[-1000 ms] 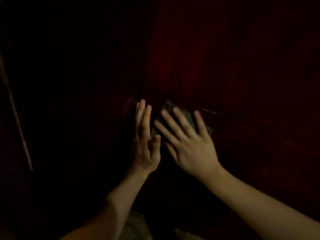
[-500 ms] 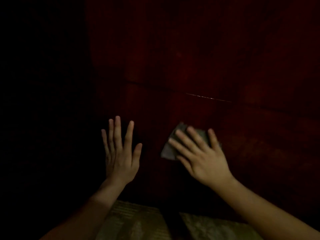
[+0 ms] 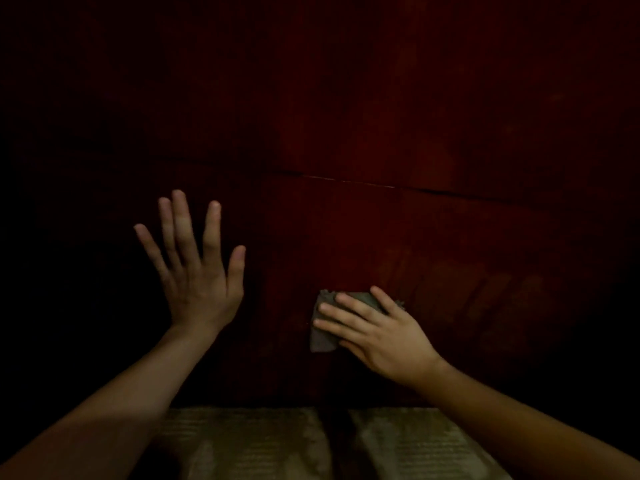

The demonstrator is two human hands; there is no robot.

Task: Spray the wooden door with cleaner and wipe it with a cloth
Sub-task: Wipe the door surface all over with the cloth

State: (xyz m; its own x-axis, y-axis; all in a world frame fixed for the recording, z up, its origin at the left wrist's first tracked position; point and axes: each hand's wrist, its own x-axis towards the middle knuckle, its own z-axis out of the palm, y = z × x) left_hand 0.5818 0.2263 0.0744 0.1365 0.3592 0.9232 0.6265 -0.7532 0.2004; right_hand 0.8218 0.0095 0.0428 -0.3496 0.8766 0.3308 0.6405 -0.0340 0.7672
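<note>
The dark reddish wooden door (image 3: 398, 126) fills the dim view, with a thin horizontal seam across its lower half. My right hand (image 3: 379, 336) lies flat on a small grey cloth (image 3: 322, 339), pressing it against the door's lower panel below the seam. My left hand (image 3: 195, 268) is raised to the left with fingers spread and nothing in it; whether it touches the door I cannot tell. No spray bottle is visible.
A pale ribbed floor or mat (image 3: 263, 445) shows at the bottom under the door's lower edge. The left side of the view is almost black and nothing can be made out there.
My right hand has slid the cloth down the door, from the seam to well below it. My left hand has moved left, away from the right hand, and spread its fingers.
</note>
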